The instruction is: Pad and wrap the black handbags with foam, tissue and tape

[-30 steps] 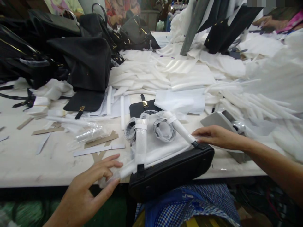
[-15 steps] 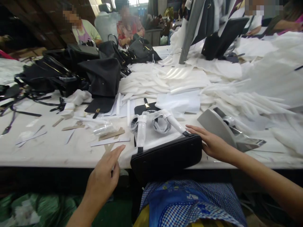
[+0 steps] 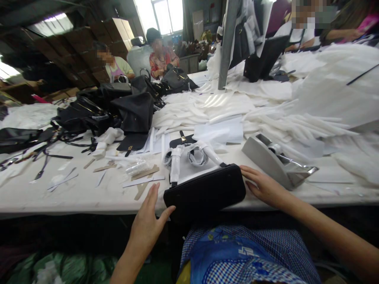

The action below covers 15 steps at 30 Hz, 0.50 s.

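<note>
A black bag [image 3: 204, 193] lies at the table's front edge with its flat base toward me. Its straps [image 3: 175, 163] are wrapped in white and clear plastic, and a flap with a gold buckle [image 3: 183, 139] points away from me. My left hand [image 3: 151, 215] is at the bag's left end, fingers stretched and thumb apart, the thumb close to the base. At the right end my right hand [image 3: 260, 185] rests its extended fingertips against or very near the corner. Neither hand wraps round the bag.
A grey tape dispenser [image 3: 272, 159] stands right of the bag. White padding sheets [image 3: 201, 106] cover the table's middle, below a metal post [image 3: 226, 47]. Black bags [image 3: 133, 114] are heaped at left, near paper strips [image 3: 148, 172]. Several people sit across the table.
My left hand has moved in to the bag's left end, its thumb spreading out. My right hand stays by the right end. The camera view has tilted up and shifted left.
</note>
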{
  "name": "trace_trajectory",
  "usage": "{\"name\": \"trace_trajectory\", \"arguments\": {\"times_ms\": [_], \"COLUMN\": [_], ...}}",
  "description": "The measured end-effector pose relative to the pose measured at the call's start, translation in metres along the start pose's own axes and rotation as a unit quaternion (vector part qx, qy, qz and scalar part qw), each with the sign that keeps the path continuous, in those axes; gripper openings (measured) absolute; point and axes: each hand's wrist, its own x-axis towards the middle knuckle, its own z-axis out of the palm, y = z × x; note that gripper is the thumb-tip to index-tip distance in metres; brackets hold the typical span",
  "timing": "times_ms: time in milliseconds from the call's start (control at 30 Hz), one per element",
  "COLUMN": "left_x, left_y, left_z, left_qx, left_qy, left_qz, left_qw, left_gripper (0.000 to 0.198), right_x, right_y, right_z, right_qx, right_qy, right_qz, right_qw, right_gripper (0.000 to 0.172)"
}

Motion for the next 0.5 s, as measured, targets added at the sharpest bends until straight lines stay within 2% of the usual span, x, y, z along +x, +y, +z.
{"name": "trace_trajectory", "arguments": {"times_ms": [67,100,133,233,300,400,500], "left_x": [-0.002,0.0,0.004,0.026,0.045,0.067,0.078], "left_y": [0.026,0.04,0.054,0.088,0.1,0.108,0.108], "left_z": [-0.006,-0.007,-0.005,0.008,0.019,0.028,0.031], "left_qx": [0.034,0.039,0.043,0.08,0.114,0.153,0.162], "left_qy": [0.093,0.114,0.11,0.058,0.009,-0.071,-0.096], "left_qz": [0.03,0.068,0.113,0.194,0.185,0.134,0.128], "left_qw": [0.995,0.99,0.986,0.976,0.976,0.976,0.974], "left_gripper": [0.071,0.065,0.057,0.047,0.047,0.044,0.043], "right_x": [-0.014,-0.021,-0.027,-0.041,-0.045,-0.048,-0.041], "right_y": [-0.01,-0.016,-0.023,-0.038,-0.043,-0.044,-0.038], "right_z": [-0.002,-0.002,-0.002,0.003,0.007,0.009,0.01], "right_qx": [-0.026,-0.034,-0.034,-0.002,0.019,0.027,0.051], "right_qy": [0.083,0.117,0.141,0.16,0.149,0.149,0.147], "right_qz": [0.048,0.072,0.094,0.127,0.123,0.112,0.093], "right_qw": [0.995,0.99,0.985,0.979,0.981,0.982,0.984], "right_gripper": [0.047,0.045,0.043,0.041,0.041,0.042,0.043]}}
